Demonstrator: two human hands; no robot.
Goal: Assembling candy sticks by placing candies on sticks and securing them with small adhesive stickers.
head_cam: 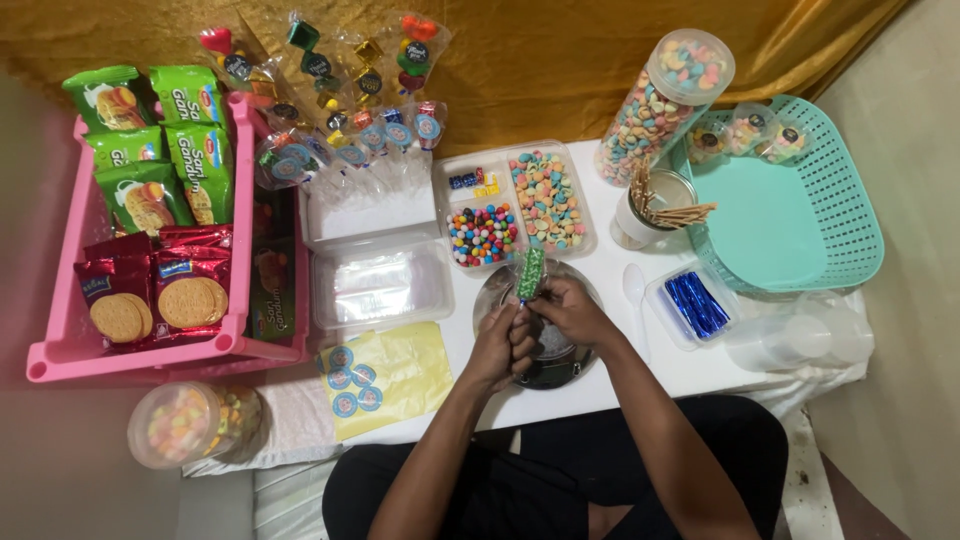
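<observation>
2 bare hands meet over a round steel plate [560, 372] on the white table [690, 370], and between them stands a small clear packet filled with green sprinkled sweets [531, 272], upright and tilted slightly, its top rising above the fingertips. The right hand [572, 310] pinches the packet's lower end, fingers curled closed around it, thumb side toward the packet; the left hand [507, 345] sits just beside and below, fingers folded tight against the same lower end (whether it grips the packet itself or only its neck cannot be told from here). The packet hangs just in front of a clear divided plastic tray [590, 195] that holds pastel ring sweets, round multicoloured candy balls and a few small blue and yellow pieces. Left of the hands lies a clear lidded plastic box [380, 285], and below it a pale yellow sheet with round blue stickers [385, 375]. To the right are a white plastic spoon [634, 285], a small clear tub of shiny blue twist ties [697, 305], a cup of wooden sticks [655, 205] and a teal plastic basket [840, 200]. A pink plastic crate of biscuit packs [60, 290] stands at the far left.
</observation>
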